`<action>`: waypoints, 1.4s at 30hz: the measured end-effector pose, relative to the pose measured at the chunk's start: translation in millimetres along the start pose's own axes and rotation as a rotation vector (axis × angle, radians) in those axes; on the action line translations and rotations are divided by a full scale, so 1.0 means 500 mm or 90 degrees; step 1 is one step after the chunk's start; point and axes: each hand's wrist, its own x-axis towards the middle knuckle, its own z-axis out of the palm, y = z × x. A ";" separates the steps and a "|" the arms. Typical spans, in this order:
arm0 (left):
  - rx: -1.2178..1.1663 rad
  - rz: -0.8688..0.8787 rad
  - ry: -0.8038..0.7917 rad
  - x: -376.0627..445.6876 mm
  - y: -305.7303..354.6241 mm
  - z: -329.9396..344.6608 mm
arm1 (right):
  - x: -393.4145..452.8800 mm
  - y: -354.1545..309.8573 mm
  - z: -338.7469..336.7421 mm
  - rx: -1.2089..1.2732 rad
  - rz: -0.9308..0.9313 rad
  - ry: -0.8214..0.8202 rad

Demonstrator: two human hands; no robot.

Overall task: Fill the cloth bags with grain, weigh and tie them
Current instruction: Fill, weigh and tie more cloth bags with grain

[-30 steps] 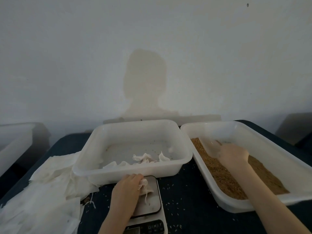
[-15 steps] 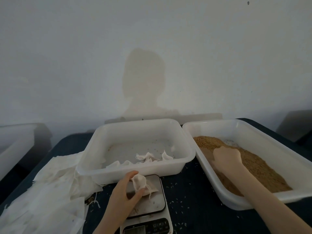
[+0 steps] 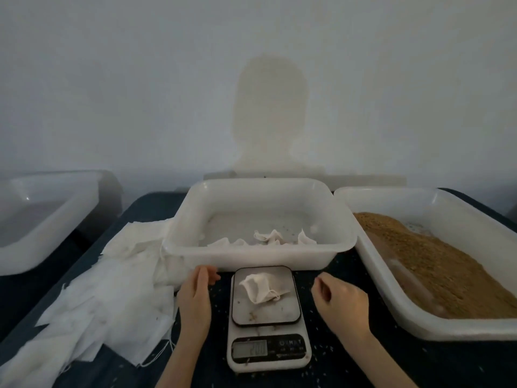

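A small white cloth bag (image 3: 261,288) lies slumped on the platform of a white digital scale (image 3: 267,351) at the table's front middle. My left hand (image 3: 195,295) hovers just left of the scale with straight fingers, touching nothing. Just right of the scale is my right hand (image 3: 340,301), its fingers curled inward; I cannot see whether anything is inside them. Brown grain (image 3: 436,264) fills a white tray (image 3: 419,329) on the right. A pile of flat empty cloth bags (image 3: 112,298) is spread at the left.
Behind the scale stands a white tray (image 3: 251,256) holding several small white bags (image 3: 268,236). Another white tray (image 3: 42,219) sits at the far left, off the dark table (image 3: 349,365). Loose grains are scattered round the scale. A bare wall stands close behind.
My left hand let go of the bag on the scale and drew back to the left. My right hand left the grain tray and came over beside the scale.
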 end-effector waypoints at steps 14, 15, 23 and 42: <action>0.099 0.029 -0.010 -0.011 -0.003 0.011 | 0.000 0.042 0.037 0.176 0.158 -0.157; 0.098 0.028 -0.009 -0.011 -0.004 0.011 | 0.000 0.043 0.038 0.176 0.163 -0.165; 0.108 0.008 -0.017 -0.010 -0.005 0.010 | -0.002 0.038 0.032 0.143 0.159 -0.198; 0.090 -0.003 -0.043 -0.011 -0.007 0.013 | 0.030 -0.082 -0.022 0.257 -0.080 -0.154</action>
